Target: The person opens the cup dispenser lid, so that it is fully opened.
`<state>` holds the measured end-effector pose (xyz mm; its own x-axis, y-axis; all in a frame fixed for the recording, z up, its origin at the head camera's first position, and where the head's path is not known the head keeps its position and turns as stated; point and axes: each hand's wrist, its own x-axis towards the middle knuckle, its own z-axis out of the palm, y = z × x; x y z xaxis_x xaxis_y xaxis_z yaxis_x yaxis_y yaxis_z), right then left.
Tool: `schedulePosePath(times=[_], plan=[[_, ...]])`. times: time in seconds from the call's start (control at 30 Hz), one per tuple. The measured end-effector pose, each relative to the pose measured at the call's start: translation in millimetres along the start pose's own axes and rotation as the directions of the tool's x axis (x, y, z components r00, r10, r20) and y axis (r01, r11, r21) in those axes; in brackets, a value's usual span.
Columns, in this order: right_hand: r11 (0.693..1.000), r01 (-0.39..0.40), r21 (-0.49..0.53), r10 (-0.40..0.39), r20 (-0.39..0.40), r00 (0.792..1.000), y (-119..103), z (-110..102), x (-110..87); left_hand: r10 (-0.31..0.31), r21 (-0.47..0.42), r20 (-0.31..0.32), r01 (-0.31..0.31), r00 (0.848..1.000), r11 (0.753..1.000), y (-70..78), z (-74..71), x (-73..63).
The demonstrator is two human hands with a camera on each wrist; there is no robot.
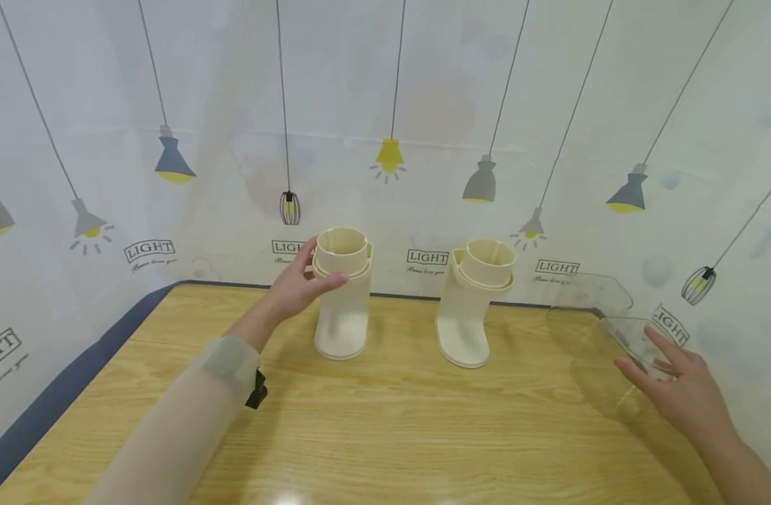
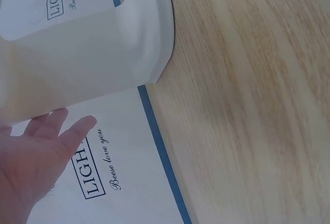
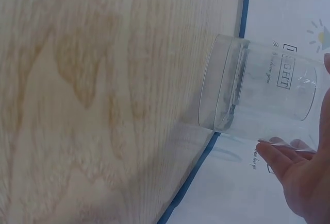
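Note:
Two cream plastic stands with round collars on top stand upright on the wooden table, the left stand (image 1: 342,308) and the right stand (image 1: 467,315). My left hand (image 1: 297,284) is at the left stand's collar, thumb spread across its front and fingertips behind the rim. In the left wrist view, the fingers (image 2: 46,126) lie right at the stand's side, and the thumb points away. My right hand (image 1: 688,389) is beside a clear cylindrical container (image 1: 634,340), thumb and index finger spread apart. In the right wrist view, the fingertips are close beside the clear container (image 3: 258,85).
Another clear container (image 1: 590,298) stands just behind the nearer one, toward the table's back right. A white cloth (image 1: 233,84) printed with hanging lamps rises behind the wooden table (image 1: 385,421), which has a dark blue edge.

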<state>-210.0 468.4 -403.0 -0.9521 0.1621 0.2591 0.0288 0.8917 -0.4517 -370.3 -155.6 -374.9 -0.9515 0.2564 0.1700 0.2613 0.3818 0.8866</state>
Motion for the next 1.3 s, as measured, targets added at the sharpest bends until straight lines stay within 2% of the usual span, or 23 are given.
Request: schedulePosePath(times=[0.33,0.57,0.7,0.87,0.97,1.07,1.17,1.23,1.3], plan=[[1.000,0.002,-0.002,-0.002,-0.020,1.000,-3.3,-0.3,-3.1,-0.020,-0.017,0.011,0.020,1.000,1.000,2.7,-0.1,-0.3],[1.000,0.011,0.021,-0.010,-0.028,1.000,-2.4,0.2,-2.0,0.001,-0.035,0.007,-0.001,1.000,0.999,0.8,2.5,-4.1],[1.000,0.012,0.002,-0.012,-0.026,1.000,-1.6,0.1,-2.2,-0.005,-0.052,0.012,0.006,1.000,0.999,1.0,2.8,-7.3],[1.000,-0.022,0.007,0.022,-0.038,0.999,2.2,-1.2,-5.6,-0.034,-0.068,-0.018,0.033,0.999,0.997,3.4,-1.8,-14.6],[0.999,-0.018,0.048,0.022,-0.089,0.996,1.8,-3.3,-9.3,-0.032,-0.061,-0.056,0.028,0.998,0.998,7.3,-7.4,-22.8],[0.998,-0.003,0.066,0.013,-0.164,0.986,-6.5,-6.9,-13.5,0.012,-0.033,-0.102,-0.016,0.995,0.999,12.9,-11.9,-34.5],[0.996,0.050,0.079,-0.029,-0.250,0.968,-24.7,-10.7,-17.9,0.091,-0.009,-0.140,-0.093,0.986,0.996,19.9,-14.2,-50.3],[0.988,0.121,0.097,-0.085,-0.317,0.945,-41.5,-10.9,-19.8,0.150,0.004,-0.156,-0.151,0.976,0.989,24.4,-14.6,-61.3],[0.971,0.216,0.102,-0.164,-0.377,0.912,-60.2,-9.0,-21.1,0.211,0.014,-0.162,-0.211,0.964,0.977,29.0,-13.7,-71.5]])
